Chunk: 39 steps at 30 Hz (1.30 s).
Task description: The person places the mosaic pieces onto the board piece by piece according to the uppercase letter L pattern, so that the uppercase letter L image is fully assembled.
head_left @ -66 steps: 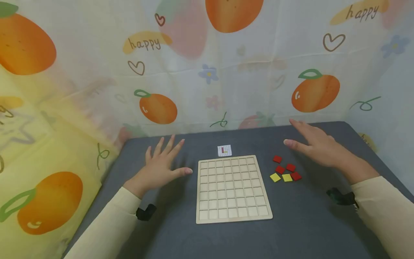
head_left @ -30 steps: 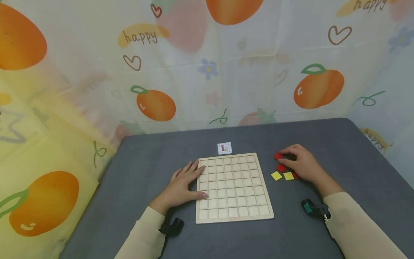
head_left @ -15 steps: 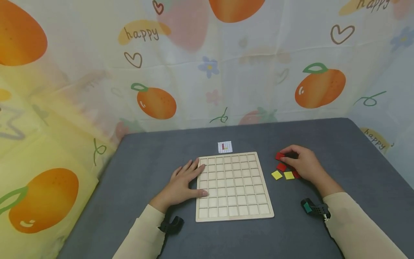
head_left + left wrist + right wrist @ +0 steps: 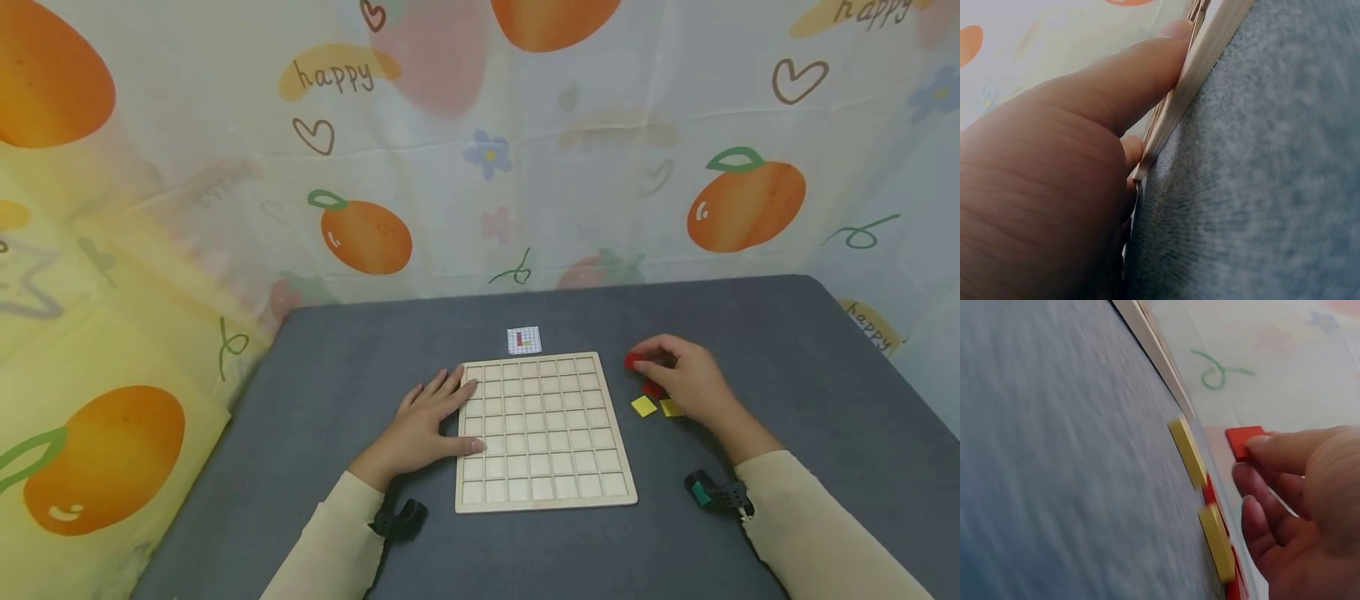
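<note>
Printed cloth point(image 4: 585, 200) with oranges, hearts and the word "happy" fills the upper part of the head view. Below it, a dark grey table point(image 4: 352, 350) spans the lower frame.

Right hand point(image 4: 693, 379), right of centre: thumb and fingers pinch a red tile point(image 4: 632, 362). Its position is at the fingertips, on the hand's left side in the head view, beyond the upper right corner of the wooden board point(image 4: 543, 433) and apart from it. In the right wrist view the tile shows against the cloth, right of centre, with the thumb tip on its face.

Left hand point(image 4: 420, 429), left of centre: fingers extended and thumb spread away from them, both reaching over the board's left rim. In the left wrist view the thumb lies across that edge.

Beneath the right hand, a second red tile point(image 4: 654, 389) lies near a left yellow tile point(image 4: 643, 406) and a right yellow tile point(image 4: 670, 408) (the latter partly covered by the hand in the head view). Further red shows at the bottom of the right wrist view, partly hidden.

Just above the board's top edge lies a small gridded card point(image 4: 523, 340) bearing coloured squares.
</note>
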Available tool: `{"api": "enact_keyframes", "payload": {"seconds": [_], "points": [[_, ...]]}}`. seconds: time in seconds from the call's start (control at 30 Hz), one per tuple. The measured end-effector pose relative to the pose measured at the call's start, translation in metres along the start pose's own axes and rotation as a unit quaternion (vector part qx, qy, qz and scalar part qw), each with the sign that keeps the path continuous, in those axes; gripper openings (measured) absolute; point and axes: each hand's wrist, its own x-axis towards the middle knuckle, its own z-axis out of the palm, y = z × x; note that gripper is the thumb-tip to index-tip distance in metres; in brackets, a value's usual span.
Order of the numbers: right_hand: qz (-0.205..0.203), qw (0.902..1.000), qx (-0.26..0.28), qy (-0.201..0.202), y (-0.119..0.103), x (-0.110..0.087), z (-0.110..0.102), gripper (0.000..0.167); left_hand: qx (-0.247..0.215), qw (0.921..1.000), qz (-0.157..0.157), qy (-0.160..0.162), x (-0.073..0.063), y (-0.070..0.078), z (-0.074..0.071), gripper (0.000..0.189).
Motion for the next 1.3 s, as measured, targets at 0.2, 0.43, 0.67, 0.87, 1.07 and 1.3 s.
{"api": "enact_keyframes", "payload": {"seconds": [0.2, 0.43, 0.67, 0.87, 1.07, 1.3], "points": [[-0.013, 0.9991, 0.037, -0.015, -0.019, 0.002, 0.016, 0.016, 0.006, 1.0000, -0.004, 0.002, 0.002, -0.001, 0.001, 0.104], [-0.045, 0.9956, 0.072, -0.039, -0.041, 0.004, 0.041, 0.011, 0.001, 1.0000, -0.005, 0.003, 0.000, 0.001, 0.001, 0.104], [-0.060, 0.9925, 0.074, -0.076, -0.066, 0.008, 0.058, 0.011, 0.001, 1.0000, -0.002, 0.004, -0.001, 0.000, 0.002, 0.103], [-0.074, 0.9899, 0.051, -0.110, -0.087, 0.015, 0.062, 0.012, 0.002, 1.0000, -0.004, 0.004, -0.001, 0.001, -0.001, 0.104], [-0.074, 0.9870, 0.064, -0.128, -0.099, 0.026, 0.072, 0.011, 0.001, 1.0000, -0.005, 0.002, 0.000, 0.002, -0.002, 0.103], [-0.047, 0.9859, 0.072, -0.144, -0.097, 0.039, 0.092, 0.006, 0.005, 1.0000, -0.003, -0.001, 0.001, 0.004, -0.002, 0.102]]}}
